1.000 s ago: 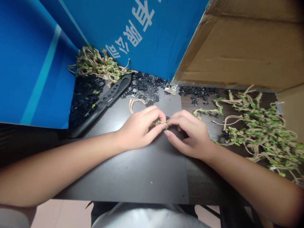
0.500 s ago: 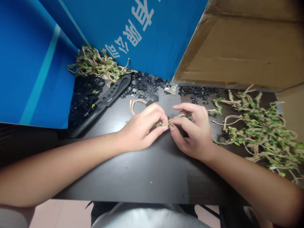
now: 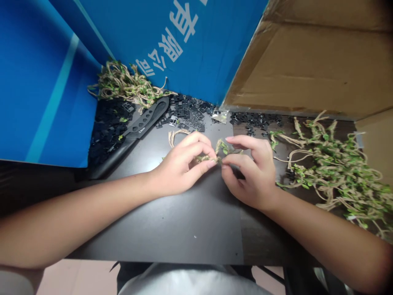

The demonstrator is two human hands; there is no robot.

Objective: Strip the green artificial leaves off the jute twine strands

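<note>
Head view, looking down at the tabletop (image 3: 166, 229). Grey surface under the left and middle; dark wood grain to the right.

Left hand (image 3: 181, 164): grip pinched between thumb and forefinger on a leafy twine strand (image 3: 202, 159), fingers curled over it. Strand sits at mid-table, between the two hands, just above the grey surface; a stretch with green leaves rises past the left fingertips and bends toward the right hand. Loose twine ends (image 3: 175, 134) curve out behind the left hand.

Right hand (image 3: 254, 176): thumb and forefinger tips drawn close together, right beside the strand's end; cannot tell whether this grip has hold of it. Another finger extended above, near the leaves.

Right side: broad tangled heap of leafy twine (image 3: 344, 164) on the wood grain. Far left corner: smaller leafy heap (image 3: 125, 84) against a blue panel (image 3: 196, 53) with white characters.

Below that smaller heap, a black implement (image 3: 147, 119) with holes along it, lying diagonally. Small black pieces (image 3: 106, 127) scattered around it. A pale square piece (image 3: 173, 120) near its upper end. Clear packet (image 3: 220, 116) by the foot of the panel, close to where the brown cardboard (image 3: 307, 61) begins.
</note>
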